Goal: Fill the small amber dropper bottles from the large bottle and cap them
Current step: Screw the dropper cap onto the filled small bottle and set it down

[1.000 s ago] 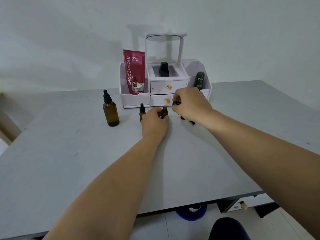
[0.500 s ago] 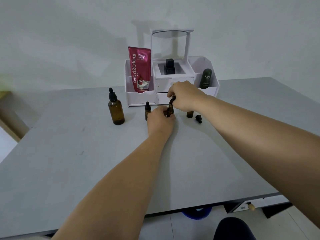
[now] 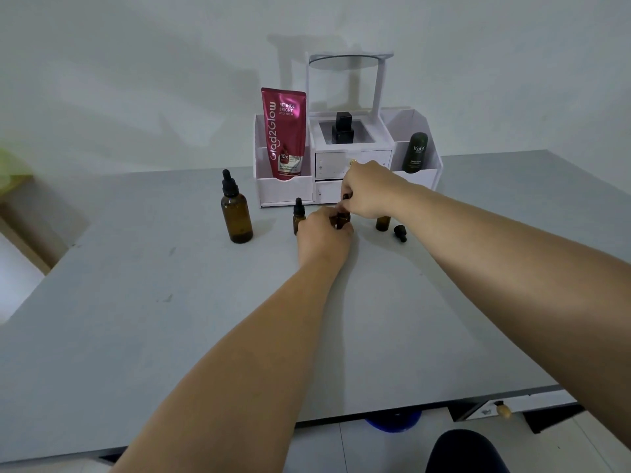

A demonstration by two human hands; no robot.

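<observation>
The large amber bottle (image 3: 236,216) with a black dropper cap stands at the left on the grey table (image 3: 170,319). A capped small amber bottle (image 3: 298,216) stands just left of my left hand (image 3: 324,235). That hand grips a second small amber bottle (image 3: 343,220) on the table. My right hand (image 3: 367,191) pinches a black dropper cap (image 3: 346,197) right above this bottle's neck. A third small bottle (image 3: 383,222) stands uncapped behind my right wrist, and its black dropper cap (image 3: 400,232) lies beside it.
A white cosmetics organiser (image 3: 283,192) with drawers and a mirror stands against the wall, holding a red tube (image 3: 284,133), a black bottle (image 3: 343,128) and a dark green bottle (image 3: 415,152). A blue object (image 3: 392,419) sits under the table's front edge.
My right hand carried the dropper cap from the right over to the bottle in my left hand and now holds it at the neck. The view shifted slightly.
</observation>
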